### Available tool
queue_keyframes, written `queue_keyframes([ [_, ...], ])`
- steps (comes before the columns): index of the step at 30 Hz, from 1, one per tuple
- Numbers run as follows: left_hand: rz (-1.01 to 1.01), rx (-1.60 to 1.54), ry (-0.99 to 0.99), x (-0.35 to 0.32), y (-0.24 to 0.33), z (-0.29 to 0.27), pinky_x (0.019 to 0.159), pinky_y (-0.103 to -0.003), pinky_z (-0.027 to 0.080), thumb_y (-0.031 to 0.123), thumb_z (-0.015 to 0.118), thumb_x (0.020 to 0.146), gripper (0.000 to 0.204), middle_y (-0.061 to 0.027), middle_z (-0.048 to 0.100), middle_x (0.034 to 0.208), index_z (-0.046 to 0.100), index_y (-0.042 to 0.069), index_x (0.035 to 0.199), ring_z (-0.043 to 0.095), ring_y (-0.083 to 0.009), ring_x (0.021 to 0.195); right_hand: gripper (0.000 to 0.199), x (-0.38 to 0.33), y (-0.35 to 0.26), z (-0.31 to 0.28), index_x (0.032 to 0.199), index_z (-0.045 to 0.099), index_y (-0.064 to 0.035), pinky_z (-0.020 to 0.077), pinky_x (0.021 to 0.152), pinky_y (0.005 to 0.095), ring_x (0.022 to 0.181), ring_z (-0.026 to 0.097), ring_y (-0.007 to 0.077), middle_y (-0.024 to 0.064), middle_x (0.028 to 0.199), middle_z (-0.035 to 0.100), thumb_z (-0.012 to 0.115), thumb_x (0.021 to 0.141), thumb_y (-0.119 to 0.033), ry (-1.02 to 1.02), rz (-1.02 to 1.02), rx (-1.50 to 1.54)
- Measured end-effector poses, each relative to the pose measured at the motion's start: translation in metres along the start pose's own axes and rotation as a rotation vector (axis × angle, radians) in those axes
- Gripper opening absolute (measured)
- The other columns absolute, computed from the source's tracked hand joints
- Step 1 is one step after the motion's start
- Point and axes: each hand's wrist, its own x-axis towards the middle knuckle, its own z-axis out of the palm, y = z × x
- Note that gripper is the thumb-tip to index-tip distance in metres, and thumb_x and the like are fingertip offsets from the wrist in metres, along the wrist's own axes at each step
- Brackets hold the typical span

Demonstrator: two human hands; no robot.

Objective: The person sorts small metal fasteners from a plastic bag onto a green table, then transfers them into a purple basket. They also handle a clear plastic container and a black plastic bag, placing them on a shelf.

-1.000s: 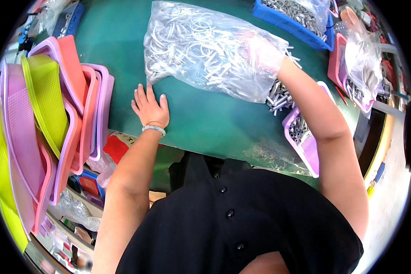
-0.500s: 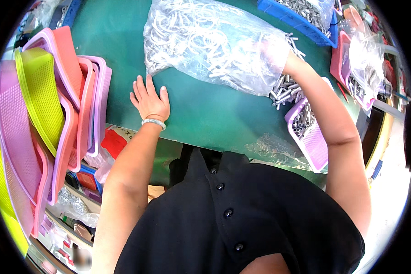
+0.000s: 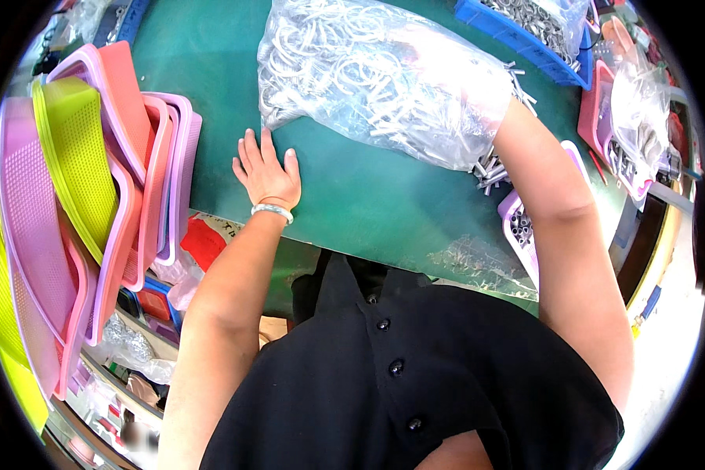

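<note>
Clear plastic bag (image 3: 368,78) is laid on a green table (image 3: 368,204); the right hand (image 3: 446,63) is veiled by its film, grip untellable. The left hand (image 3: 271,174) is rested flat, empty. Some tubes (image 3: 490,172) are already outside; many silver pieces (image 3: 313,66) are left inside.

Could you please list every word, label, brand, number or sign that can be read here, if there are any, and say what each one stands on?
None can be read.
Pale sheet by the red piece at the near table edge: small dark marks, too small to read.
Clear plastic bag of metal pieces: no readable text.
Stacked baskets: no readable text.
</note>
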Motion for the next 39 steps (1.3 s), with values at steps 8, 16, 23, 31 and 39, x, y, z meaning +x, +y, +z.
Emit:
queue_keyframes([
  [8,-0.003,-0.012,-0.012,0.0,0.002,-0.003,0.102,-0.053,0.016,0.034,0.047,0.082,0.057,-0.0176,0.028,0.137,0.034,0.007,0.131,0.024,-0.0342,0.128,0.037,0.006,-0.03,0.022,0.112,0.054,-0.0041,0.044,0.085,0.0383,0.099,0.055,0.0308,0.0157,0.105,0.058,0.056,0.077,-0.013,-0.03,0.38,0.229],
  [16,0.011,0.005,0.012,0.0,0.003,-0.005,0.1,-0.052,0.019,0.033,0.047,0.083,0.055,-0.0182,0.031,0.134,0.035,0.006,0.129,0.027,-0.035,0.125,0.036,-0.018,-0.023,-0.001,0.108,0.057,-0.0049,0.0463,0.079,0.0389,0.092,0.059,0.0304,0.0175,0.102,0.06,0.057,0.073,-0.016,0.112,0.14,0.437],
  [23,-0.005,0.018,0.008,-0.001,0.003,-0.006,0.1,-0.052,0.019,0.033,0.047,0.083,0.055,-0.0179,0.031,0.135,0.035,0.006,0.13,0.027,-0.0348,0.126,0.04,-0.026,-0.052,-0.072,0.107,0.056,-0.0029,0.0475,0.071,0.0334,0.086,0.061,0.0256,0.0157,0.093,0.062,0.059,0.069,-0.017,-0.799,0.419,-0.511],
  [31,0.019,0.015,0.019,0.0,0.002,-0.003,0.1,-0.052,0.018,0.033,0.047,0.083,0.055,-0.0179,0.03,0.135,0.035,0.007,0.13,0.026,-0.0348,0.126,0.029,-0.03,-0.043,-0.051,0.109,0.055,-0.0015,0.0475,0.078,0.0316,0.09,0.058,0.0186,0.0079,0.1,0.061,0.057,0.083,-0.014,0.05,0.589,0.765],
  [39,0.011,0.015,0.035,-0.001,0.002,-0.003,0.101,-0.051,0.018,0.033,0.048,0.083,0.055,-0.0172,0.031,0.134,0.035,0.007,0.13,0.027,-0.0341,0.126,0.023,-0.043,-0.02,-0.074,0.093,0.059,-0.0017,0.0465,0.071,0.0335,0.077,0.058,0.0256,0.0142,0.084,0.061,0.057,0.078,-0.019,-0.115,0.477,-0.162],
])
